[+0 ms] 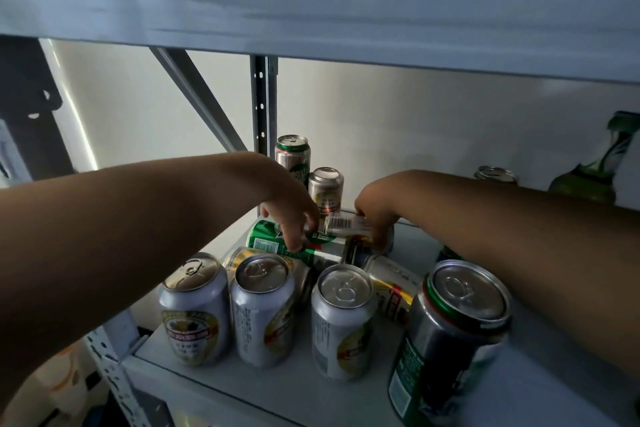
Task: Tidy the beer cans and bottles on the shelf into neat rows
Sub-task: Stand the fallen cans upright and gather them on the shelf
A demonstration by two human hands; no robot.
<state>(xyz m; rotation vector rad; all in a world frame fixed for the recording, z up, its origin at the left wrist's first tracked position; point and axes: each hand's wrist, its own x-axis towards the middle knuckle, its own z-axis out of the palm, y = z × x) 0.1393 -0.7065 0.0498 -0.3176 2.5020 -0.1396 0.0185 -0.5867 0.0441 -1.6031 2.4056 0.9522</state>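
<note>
On the white shelf board (346, 392), three silver beer cans (263, 308) stand in a front row, with a taller green and dark can (450, 340) to their right. Behind them lies a heap of tipped cans. My left hand (294, 218) curls its fingers over a green can (268, 239) that lies on its side. My right hand (377, 215) grips the right end of a silver can with a barcode (343, 224), which lies across the green one. Two upright cans (325, 189) stand at the back by the post.
Another silver can (391, 284) lies tipped behind the front row. A green bottle (595, 173) and a can top (495, 173) show beyond my right arm. The upper shelf board (311, 10) hangs low overhead. A metal post (263, 104) stands at the back.
</note>
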